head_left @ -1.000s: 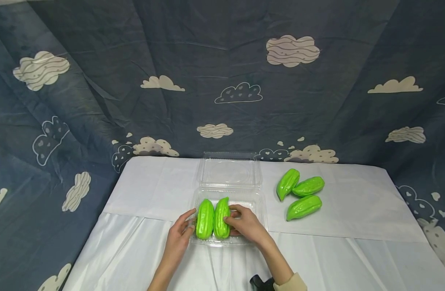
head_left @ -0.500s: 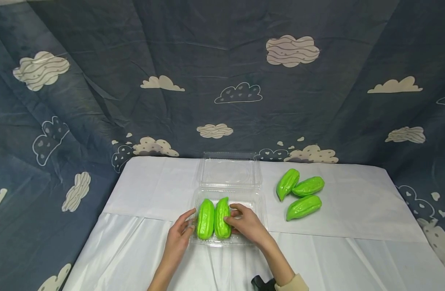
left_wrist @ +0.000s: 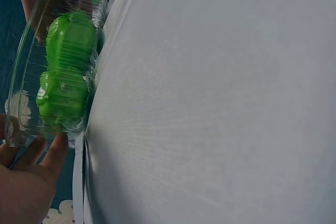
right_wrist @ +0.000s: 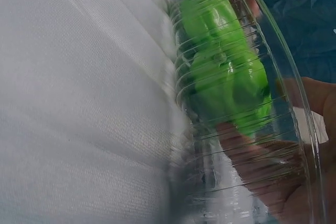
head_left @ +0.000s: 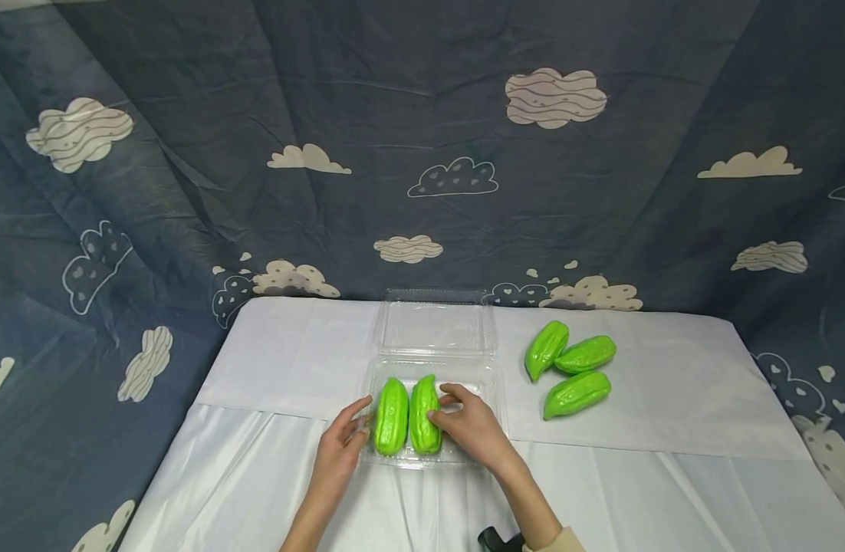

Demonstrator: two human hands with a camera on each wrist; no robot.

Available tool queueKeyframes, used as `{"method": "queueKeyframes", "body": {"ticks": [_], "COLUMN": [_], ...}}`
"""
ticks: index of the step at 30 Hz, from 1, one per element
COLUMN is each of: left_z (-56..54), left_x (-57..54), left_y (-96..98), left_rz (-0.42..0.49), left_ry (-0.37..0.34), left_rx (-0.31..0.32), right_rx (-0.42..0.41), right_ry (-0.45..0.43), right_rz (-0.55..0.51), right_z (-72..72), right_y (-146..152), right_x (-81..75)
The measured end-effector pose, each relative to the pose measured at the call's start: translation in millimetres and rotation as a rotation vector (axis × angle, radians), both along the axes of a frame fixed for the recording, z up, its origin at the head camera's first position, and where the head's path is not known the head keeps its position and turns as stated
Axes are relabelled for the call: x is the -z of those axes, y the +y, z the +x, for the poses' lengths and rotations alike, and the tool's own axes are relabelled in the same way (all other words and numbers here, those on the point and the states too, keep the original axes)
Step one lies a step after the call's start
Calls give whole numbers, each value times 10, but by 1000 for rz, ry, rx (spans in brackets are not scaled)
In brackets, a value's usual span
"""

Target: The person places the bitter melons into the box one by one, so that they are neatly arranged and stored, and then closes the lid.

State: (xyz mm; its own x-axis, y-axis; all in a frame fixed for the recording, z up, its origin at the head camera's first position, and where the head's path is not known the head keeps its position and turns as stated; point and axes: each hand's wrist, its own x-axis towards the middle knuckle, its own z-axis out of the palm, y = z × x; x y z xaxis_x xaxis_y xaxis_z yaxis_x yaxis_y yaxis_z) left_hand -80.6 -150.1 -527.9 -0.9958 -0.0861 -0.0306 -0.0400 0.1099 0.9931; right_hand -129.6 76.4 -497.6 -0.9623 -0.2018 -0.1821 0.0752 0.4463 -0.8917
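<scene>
Two glossy green bitter melons lie side by side in the base of a clear plastic clamshell box (head_left: 468,372). The left bitter melon (head_left: 392,416) lies free of both hands. My right hand (head_left: 474,425) grips the right bitter melon (head_left: 424,414) at its right side, thumb on top and other fingers reaching down inside the box. My left hand (head_left: 340,445) rests fingertips against the box's left wall, fingers loosely bent. In the left wrist view, the fingertips (left_wrist: 56,153) show at the box's end, outside the ridged wall.
The box's lid (head_left: 432,326) lies folded back behind the base. Three more bitter melons (head_left: 577,393) lie in a group to the right on the white cloth (head_left: 678,383). A dark cloud-patterned curtain (head_left: 422,115) stands behind. A black object (head_left: 494,540) shows by the right sleeve.
The right bitter melon has shifted slightly to the right and toward the front edge, along with my right hand. The left bitter melon has moved slightly right too. My left hand stays in place.
</scene>
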Motion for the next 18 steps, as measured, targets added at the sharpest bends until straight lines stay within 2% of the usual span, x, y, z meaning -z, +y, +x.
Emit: {"method": "queueKeyframes", "body": {"ticks": [8, 18], "left_z": [-1, -3], "left_x": [11, 17], "left_y": [1, 0], "left_rz": [-2, -7], "left_ry": [0, 2], "left_rx": [2, 8], "right_rx": [19, -26], "right_ry": [21, 7], "right_rz": [69, 16], "right_z": [15, 17], "right_y": [-12, -55], "right_x": [-12, 32]}}
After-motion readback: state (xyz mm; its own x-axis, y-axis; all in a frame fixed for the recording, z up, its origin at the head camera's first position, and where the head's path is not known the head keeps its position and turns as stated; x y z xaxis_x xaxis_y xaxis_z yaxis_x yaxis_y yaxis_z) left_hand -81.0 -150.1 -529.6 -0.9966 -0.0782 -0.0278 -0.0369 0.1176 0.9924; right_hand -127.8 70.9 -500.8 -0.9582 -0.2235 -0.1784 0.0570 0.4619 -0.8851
